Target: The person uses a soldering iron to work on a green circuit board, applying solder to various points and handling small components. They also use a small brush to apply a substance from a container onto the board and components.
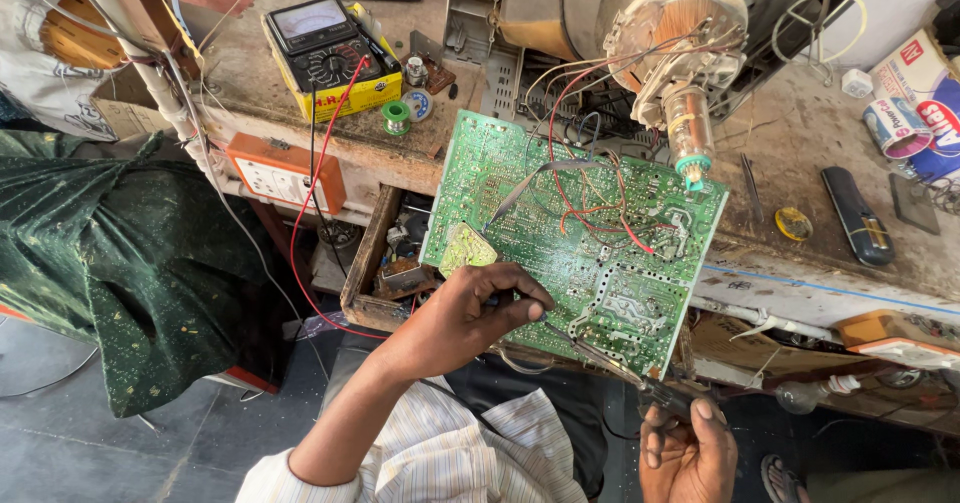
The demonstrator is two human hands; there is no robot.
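Head view. The large green printed circuit board [590,238] is tilted up with its solder side toward the camera. Its upper edge leans against the cluttered wooden workbench [800,133] and its lower edge sits over the person's lap, an angle that puts the tracks in plain sight and within reach of both hands.

The left hand [470,313] rests on the lower left part of the board. Its fingers are curled narrow and pinched around something thin. The item itself is too small to identify. The hand also appears to steady the board at this edge.

The right hand [690,453] is below the lower right corner of the board. It is closed around the dark handle of a slender soldering iron [620,368]. The metal shaft runs up and to the left, and its tip lies on or just above the board, near the fingertips of the left hand. Contact cannot be confirmed.

Red and black wires [580,178] cross the board face and rise to the neck of the grey picture tube [660,33] behind it, so the board remains tethered to the set.

On the bench, well apart from the hands, stand a yellow-cased analogue multimeter [325,53] and a small spool of solder wire [397,115]. An open wooden drawer [385,263] of small parts sits just left of the board.
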